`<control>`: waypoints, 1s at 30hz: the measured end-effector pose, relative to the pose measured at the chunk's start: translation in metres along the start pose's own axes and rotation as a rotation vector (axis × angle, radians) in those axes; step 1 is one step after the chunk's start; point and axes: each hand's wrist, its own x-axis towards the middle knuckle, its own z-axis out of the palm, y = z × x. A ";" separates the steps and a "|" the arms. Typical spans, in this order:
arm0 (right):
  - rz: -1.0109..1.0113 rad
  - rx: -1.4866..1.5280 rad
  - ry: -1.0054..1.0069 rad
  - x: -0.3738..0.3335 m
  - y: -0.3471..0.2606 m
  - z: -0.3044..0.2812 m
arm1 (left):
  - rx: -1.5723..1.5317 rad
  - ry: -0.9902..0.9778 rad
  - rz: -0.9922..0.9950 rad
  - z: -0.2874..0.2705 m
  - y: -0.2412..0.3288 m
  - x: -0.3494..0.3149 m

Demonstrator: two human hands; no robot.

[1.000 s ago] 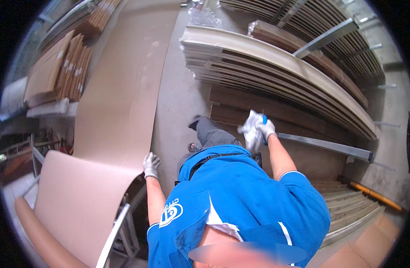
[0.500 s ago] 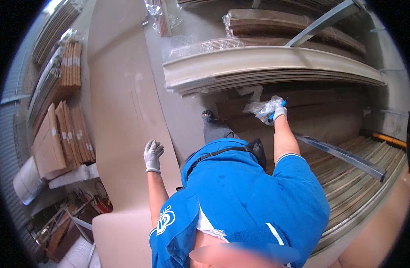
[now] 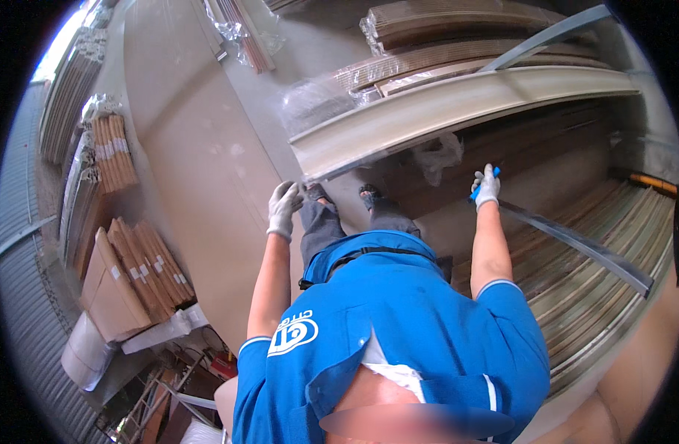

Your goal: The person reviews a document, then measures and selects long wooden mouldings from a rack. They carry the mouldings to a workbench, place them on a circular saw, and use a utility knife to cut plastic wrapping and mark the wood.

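My right hand (image 3: 486, 186), in a pale work glove, is closed around a slim blue tool (image 3: 496, 172) that looks like a utility knife; its blade cannot be made out. Crumpled clear plastic film (image 3: 437, 157) lies left of this hand, beside the long cream beam (image 3: 458, 112). My left hand (image 3: 283, 207), gloved too, is loosely bent with its fingers apart and nothing visible in it. Its fingertips come near the left end of the beam; whether they touch it I cannot tell. Dark brown sheets (image 3: 532, 159) lie below the beam.
A grey metal bar (image 3: 576, 240) juts out right of my right hand, above a row of upright boards (image 3: 606, 274). Beyond the beam lie stacked brown panels (image 3: 458, 26). On the left are a large flat beige sheet (image 3: 199, 148), wrapped cartons (image 3: 136, 274) and a plastic roll (image 3: 88, 351).
The plastic film has left my right hand, which still holds the blue tool and has shifted right. My left hand has moved forward and right toward the beam's end. Both feet now show.
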 end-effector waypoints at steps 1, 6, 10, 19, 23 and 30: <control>-0.019 0.073 -0.025 -0.011 0.007 0.000 | 0.045 -0.036 0.014 0.002 0.011 0.016; -0.061 -0.091 -0.023 -0.089 0.037 0.007 | 0.978 0.108 0.626 0.028 0.052 0.070; -0.058 0.034 0.038 -0.141 0.057 0.027 | 1.221 -0.039 0.910 0.052 0.083 0.109; -0.008 0.146 0.040 -0.131 0.037 0.090 | 1.466 -0.455 0.491 0.085 0.109 0.152; -0.024 0.174 0.033 -0.076 0.023 0.139 | 1.439 -0.427 0.428 0.096 0.104 0.151; -0.349 -0.209 0.231 -0.017 0.001 0.161 | 1.426 -0.482 0.558 0.091 0.104 0.147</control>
